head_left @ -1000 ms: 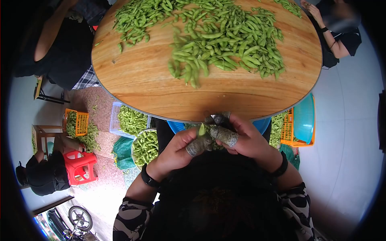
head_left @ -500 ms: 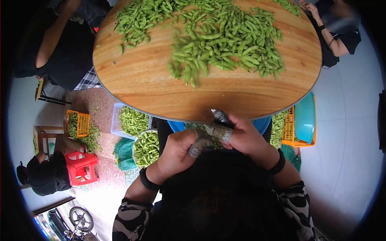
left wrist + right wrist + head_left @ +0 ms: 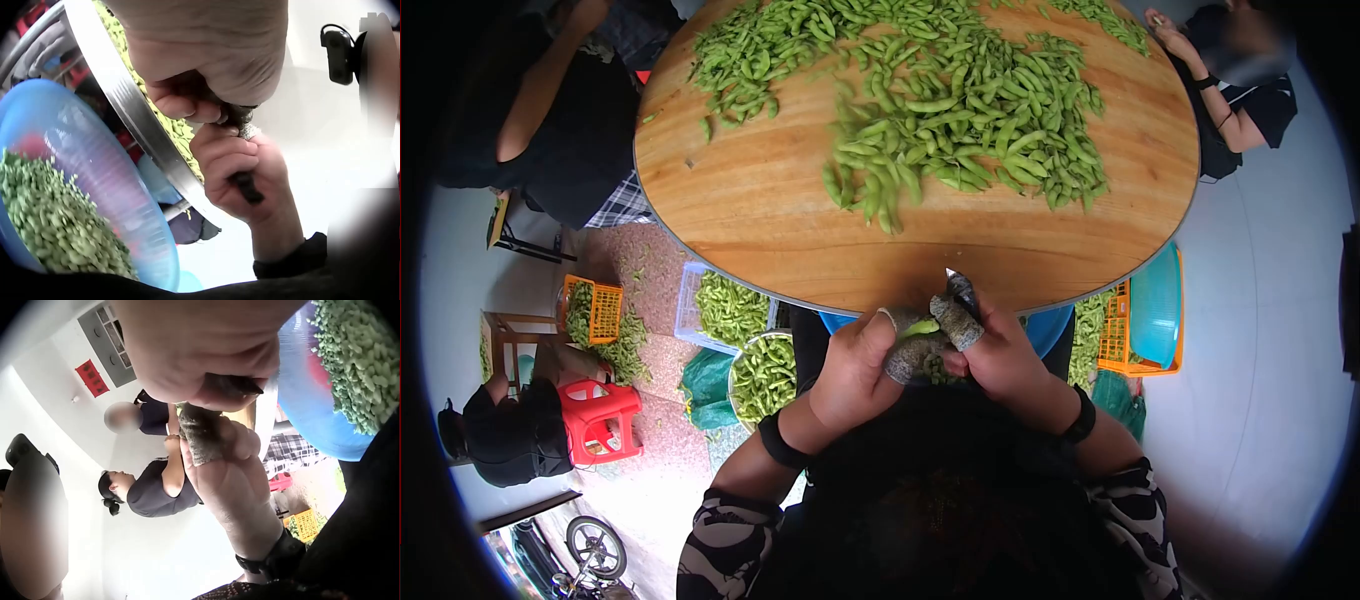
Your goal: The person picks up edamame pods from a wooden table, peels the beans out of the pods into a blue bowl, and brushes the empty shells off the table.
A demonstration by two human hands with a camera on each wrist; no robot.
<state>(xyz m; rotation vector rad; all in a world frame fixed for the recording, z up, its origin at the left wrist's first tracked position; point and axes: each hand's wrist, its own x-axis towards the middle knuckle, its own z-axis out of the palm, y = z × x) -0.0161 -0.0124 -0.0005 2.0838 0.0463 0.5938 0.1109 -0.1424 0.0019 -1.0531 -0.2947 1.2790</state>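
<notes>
In the head view my left hand (image 3: 850, 368) pinches a green soybean pod (image 3: 921, 327) between thumb and fingers, close to the table's near edge. Against it, my right hand (image 3: 1010, 362) grips a small dark tool (image 3: 960, 288) with a bright tip pointing away from me. Its dark end (image 3: 249, 187) sticks out below the curled right fingers in the left wrist view. Grey wraps cover both thumbs and some fingers. A translucent blue basin (image 3: 109, 144) below the hands holds shelled green beans (image 3: 75, 234).
Heaped pods (image 3: 960, 110) lie on the oval wooden table (image 3: 750, 205). Left of my legs stand a pale crate (image 3: 688, 300) and a round metal-rimmed container of pods (image 3: 762, 375). An orange basket (image 3: 1113, 335) and teal basin (image 3: 1154, 310) stand at right. Other people sit around.
The upright pod seen between my thumbs a second ago disappeared from view, and a pod now lies sideways there. The tool's tip has turned more away from me.
</notes>
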